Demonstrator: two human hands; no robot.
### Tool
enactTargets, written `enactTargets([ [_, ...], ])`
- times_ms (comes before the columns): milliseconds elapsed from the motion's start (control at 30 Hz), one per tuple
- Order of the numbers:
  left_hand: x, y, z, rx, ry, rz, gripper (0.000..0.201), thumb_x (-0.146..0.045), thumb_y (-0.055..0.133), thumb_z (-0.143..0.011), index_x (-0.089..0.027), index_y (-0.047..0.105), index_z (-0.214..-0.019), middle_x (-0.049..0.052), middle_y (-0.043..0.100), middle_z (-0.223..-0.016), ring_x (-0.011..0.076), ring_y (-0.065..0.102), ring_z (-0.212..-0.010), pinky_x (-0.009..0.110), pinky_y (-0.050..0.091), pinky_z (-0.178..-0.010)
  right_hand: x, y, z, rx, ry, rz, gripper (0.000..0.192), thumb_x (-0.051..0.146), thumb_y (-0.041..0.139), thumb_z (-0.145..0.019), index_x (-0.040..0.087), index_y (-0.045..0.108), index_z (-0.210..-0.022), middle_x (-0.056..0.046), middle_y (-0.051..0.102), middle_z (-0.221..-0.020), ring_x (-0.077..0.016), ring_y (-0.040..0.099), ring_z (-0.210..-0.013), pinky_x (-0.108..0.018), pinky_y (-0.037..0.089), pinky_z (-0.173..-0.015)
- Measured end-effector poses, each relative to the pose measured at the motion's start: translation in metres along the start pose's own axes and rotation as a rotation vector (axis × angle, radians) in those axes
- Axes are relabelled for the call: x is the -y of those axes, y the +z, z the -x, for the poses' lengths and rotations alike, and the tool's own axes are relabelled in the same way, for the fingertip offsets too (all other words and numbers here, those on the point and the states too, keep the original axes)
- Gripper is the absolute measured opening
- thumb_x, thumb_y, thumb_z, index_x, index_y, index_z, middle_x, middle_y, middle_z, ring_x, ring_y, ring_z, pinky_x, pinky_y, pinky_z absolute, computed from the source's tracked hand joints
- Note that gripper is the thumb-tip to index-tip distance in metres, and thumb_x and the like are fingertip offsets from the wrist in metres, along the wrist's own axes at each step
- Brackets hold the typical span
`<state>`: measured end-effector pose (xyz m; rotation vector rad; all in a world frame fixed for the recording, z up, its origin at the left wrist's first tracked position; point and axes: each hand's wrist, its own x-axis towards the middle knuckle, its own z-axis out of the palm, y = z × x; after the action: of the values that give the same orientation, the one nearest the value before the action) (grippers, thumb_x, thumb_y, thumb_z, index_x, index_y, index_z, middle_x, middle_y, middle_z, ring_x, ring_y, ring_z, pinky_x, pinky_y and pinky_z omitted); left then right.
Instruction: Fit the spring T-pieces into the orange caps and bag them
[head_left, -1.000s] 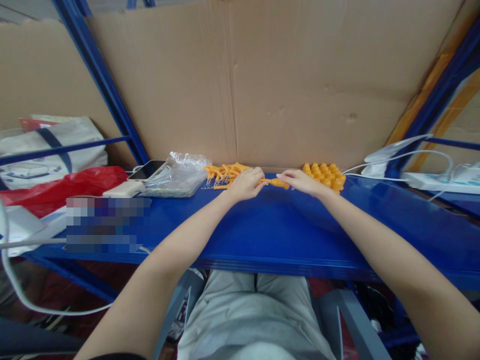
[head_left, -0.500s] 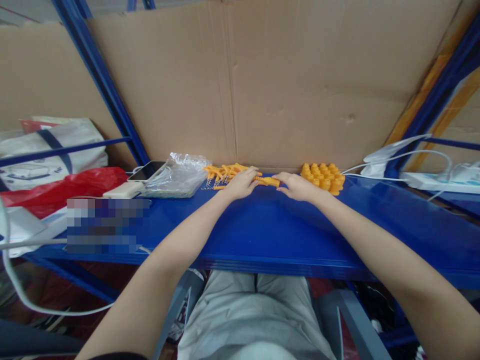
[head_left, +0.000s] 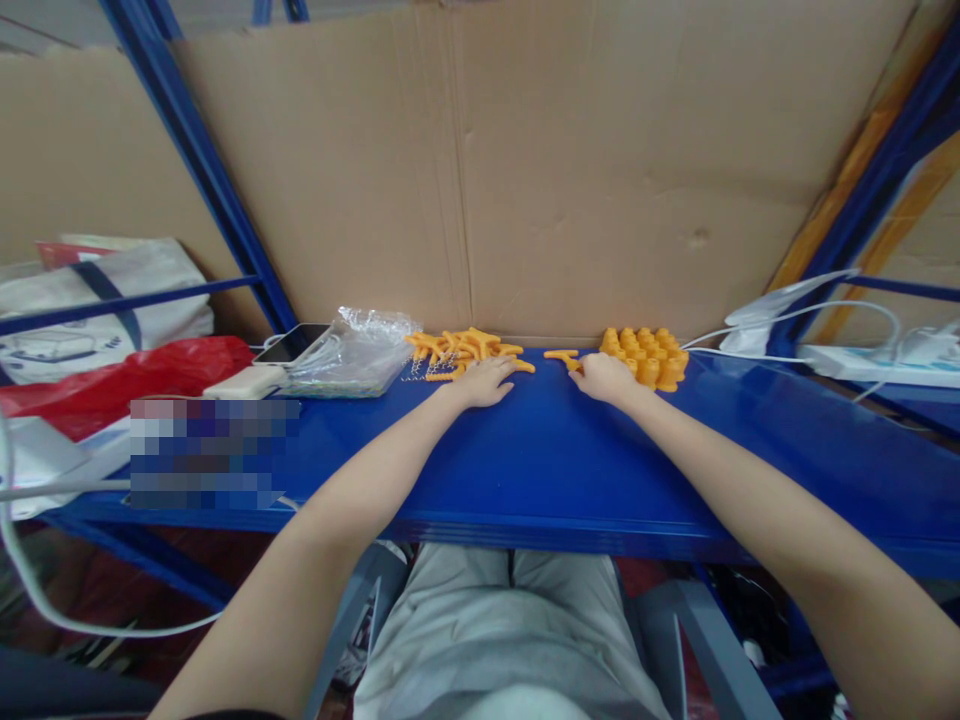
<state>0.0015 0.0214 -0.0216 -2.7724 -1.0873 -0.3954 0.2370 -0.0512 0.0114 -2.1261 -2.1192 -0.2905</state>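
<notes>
Pinching orange piece (head_left: 562, 355), right grip (head_left: 606, 380) closed, left grip (head_left: 481, 382) unclear, tote (head_left: 161, 275) lettering unreadable

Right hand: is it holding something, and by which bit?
The right hand seems to hold a yellow branched piece by its right end, partly hidden.
</notes>
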Motion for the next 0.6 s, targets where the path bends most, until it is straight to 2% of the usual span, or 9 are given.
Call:
enactTargets([
  [133, 0.003, 0.005, -0.002, 0.044, -0.025, 0.025, 0.033, -0.027, 0.052, -0.096, -0.019, 0.065, -0.126, 0.013, 0.067, -0.135, 0.0277, 0.062, -0.127, 0.048, 0.048, -0.108, 0.0, 0.006, -0.002, -0.02, 0.033, 0.015, 0.039, 0.032, 0.048, -0.1, 0.011, 0.072, -0.123, -0.022, 0.073, -0.12, -0.0318, 0.069, -0.116, -0.037, 0.053, -0.093],
  [267, 0.004, 0.008, -0.003, 0.027, -0.025, 0.026, 0.033, -0.027, 0.05, -0.096, -0.019, 0.068, -0.122, 0.015, 0.068, -0.13, 0.0307, 0.063, -0.123, 0.051, 0.049, -0.104, -0.002, 0.009, -0.004, -0.028, 0.063, 0.011, 0.041, 0.029, 0.048, -0.1, 0.009, 0.069, -0.13, -0.026, 0.07, -0.124, -0.034, 0.068, -0.117, -0.04, 0.054, -0.094],
  [400, 0.004, 0.008, -0.003, -0.025, -0.033, 0.0, 0.03, -0.025, 0.051, -0.093, -0.02, 0.071, -0.116, 0.014, 0.07, -0.121, 0.0312, 0.066, -0.115, 0.051, 0.052, -0.099, -0.006, 0.015, -0.009, -0.043, 0.107, -0.037, 0.036, 0.023, 0.053, -0.097, 0.01, 0.07, -0.127, -0.028, 0.069, -0.123, -0.0367, 0.067, -0.116, -0.044, 0.054, -0.091],
  [500, 0.002, 0.006, -0.002, -0.061, -0.045, -0.023, 0.027, -0.021, 0.053, -0.092, -0.022, 0.073, -0.11, 0.012, 0.071, -0.116, 0.0307, 0.066, -0.111, 0.052, 0.053, -0.095, -0.011, 0.021, -0.013, -0.104, 0.11, -0.267, 0.027, 0.015, 0.058, -0.094, 0.007, 0.07, -0.116, -0.03, 0.067, -0.116, -0.0395, 0.065, -0.116, -0.047, 0.051, -0.091],
  [600, -0.002, 0.003, -0.001, -0.082, -0.086, -0.017, 0.023, -0.018, 0.053, -0.091, -0.023, 0.073, -0.102, 0.011, 0.072, -0.112, 0.0309, 0.065, -0.109, 0.054, 0.051, -0.094, -0.017, 0.025, -0.016, -0.123, 0.015, -0.527, 0.019, 0.015, 0.055, -0.098, 0.005, 0.067, -0.108, -0.026, 0.067, -0.098, -0.037, 0.063, -0.11, -0.044, 0.049, -0.086],
])
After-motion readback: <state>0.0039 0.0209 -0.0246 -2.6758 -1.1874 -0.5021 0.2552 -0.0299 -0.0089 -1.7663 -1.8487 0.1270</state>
